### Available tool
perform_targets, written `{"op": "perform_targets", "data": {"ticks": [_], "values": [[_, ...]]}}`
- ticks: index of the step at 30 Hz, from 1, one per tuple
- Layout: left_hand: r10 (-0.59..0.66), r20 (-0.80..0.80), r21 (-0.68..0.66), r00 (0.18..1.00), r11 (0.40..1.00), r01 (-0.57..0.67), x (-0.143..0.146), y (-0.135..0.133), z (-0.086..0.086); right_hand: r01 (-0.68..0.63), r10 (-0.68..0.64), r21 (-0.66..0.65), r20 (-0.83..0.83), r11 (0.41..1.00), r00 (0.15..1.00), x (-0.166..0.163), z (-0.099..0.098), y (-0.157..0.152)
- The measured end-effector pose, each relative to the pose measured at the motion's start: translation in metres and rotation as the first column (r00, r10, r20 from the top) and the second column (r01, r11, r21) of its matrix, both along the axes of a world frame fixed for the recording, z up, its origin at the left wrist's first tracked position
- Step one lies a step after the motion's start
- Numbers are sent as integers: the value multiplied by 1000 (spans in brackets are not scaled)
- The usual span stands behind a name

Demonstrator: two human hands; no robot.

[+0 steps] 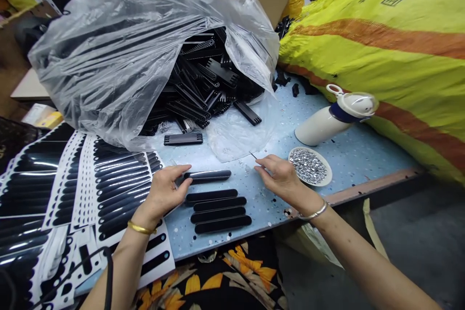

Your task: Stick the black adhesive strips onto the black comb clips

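My left hand grips the left end of a glossy black rounded strip between thumb and forefinger, the strip lying level on the blue table. Several matching black strips lie side by side just below it. Pinched in my right hand is a thin dark rod; its tip points up and left, the rest hidden by my fingers. Right beside that hand stands a white bowl full of small shiny silver pieces.
A large clear plastic bag spills black slotted plastic pieces across the back. Sheets of black stickers are stacked at left. A white bottle stands at right, before a bulging yellow sack. The table's front edge is close.
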State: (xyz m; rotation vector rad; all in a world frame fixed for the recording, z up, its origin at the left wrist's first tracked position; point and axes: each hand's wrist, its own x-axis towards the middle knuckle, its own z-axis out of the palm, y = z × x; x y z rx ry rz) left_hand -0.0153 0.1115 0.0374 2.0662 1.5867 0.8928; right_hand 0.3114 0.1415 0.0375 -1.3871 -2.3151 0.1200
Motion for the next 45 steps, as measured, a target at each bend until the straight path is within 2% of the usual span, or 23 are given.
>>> {"op": "perform_targets", "data": {"ticks": [2,4,6,9,12,15,17,19,20,22,24,26,28,33,36,40,45], "values": [[-32,-39,141,999,989,38,5,-3,7,58,-48,-65,150,996,988,1,-4,2],[-79,-71,214,994,972,92,12,-5,13,132,-90,-132,288,982,954,-1,-3,7],[-137,-94,224,986,962,155,21,-4,19,199,-123,-171,373,965,920,-6,-2,13],[-208,-114,184,971,956,227,38,-1,24,238,-145,-187,409,953,901,-12,-2,20],[-280,-74,97,957,953,286,50,0,31,225,-140,-176,399,958,906,-14,-3,21],[-278,127,-62,952,956,288,47,-5,40,192,-121,-162,370,968,921,-11,0,13],[-168,310,-208,936,948,240,34,-10,43,167,-113,-156,306,974,945,-7,0,4],[-27,447,-339,894,920,197,17,-13,41,107,-88,-140,138,984,986,-3,-3,-6],[25,460,-370,888,914,165,8,-15,39,63,-59,-122,34,991,998,-2,-6,-10],[56,339,-325,939,944,60,-9,-17,31,-26,16,-76,-125,997,992,-1,-12,-18],[-23,100,-164,995,986,39,-21,-18,24,-79,69,-56,-156,995,985,-3,-15,-23],[-151,-88,-40,985,988,148,-28,-19,20,-92,83,-61,-145,994,986,-6,-16,-26],[-235,-165,0,958,971,238,-28,-19,21,-80,70,-64,-144,995,987,-8,-15,-26],[-205,-136,119,969,968,221,-10,-6,28,-32,32,0,-108,999,994,-8,-21,-13],[-237,-119,153,964,955,253,6,7,25,23,-21,32,-50,999,999,-5,-28,-1],[-290,-152,85,945,949,304,26,21,16,29,-28,2,-98,1000,995,-5,-21,2],[-357,-162,-39,920,934,355,50,27,10,-52,35,-62,-248,997,968,-25,1,-23]]}}
